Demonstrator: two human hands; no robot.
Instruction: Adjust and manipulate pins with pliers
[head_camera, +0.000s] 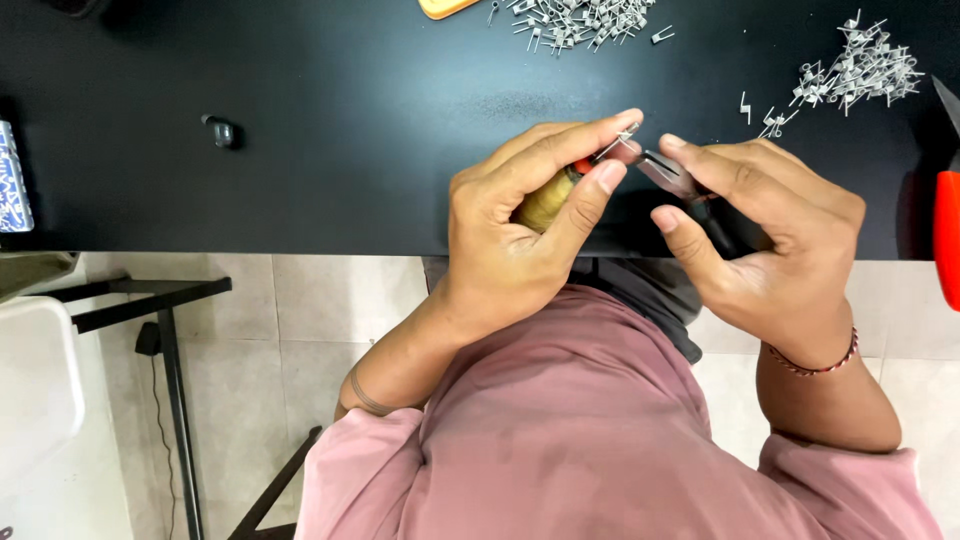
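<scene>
My left hand (520, 215) is closed around a yellowish wooden-handled tool (545, 203) with a red collar; its thumb and forefinger pinch a small wire coil (628, 135) at the tool's tip. My right hand (760, 230) grips small metal pliers (668, 172) whose jaws point left and meet the coil. Both hands hover over the front edge of the black table (300, 150).
Two heaps of small wire coils lie on the table, one pile at the top middle (580, 20), another pile at the top right (865, 70). A red-handled tool (946, 235) lies at the right edge. A small black knob (221, 130) sits at the left. An orange object (445, 7) is at the top.
</scene>
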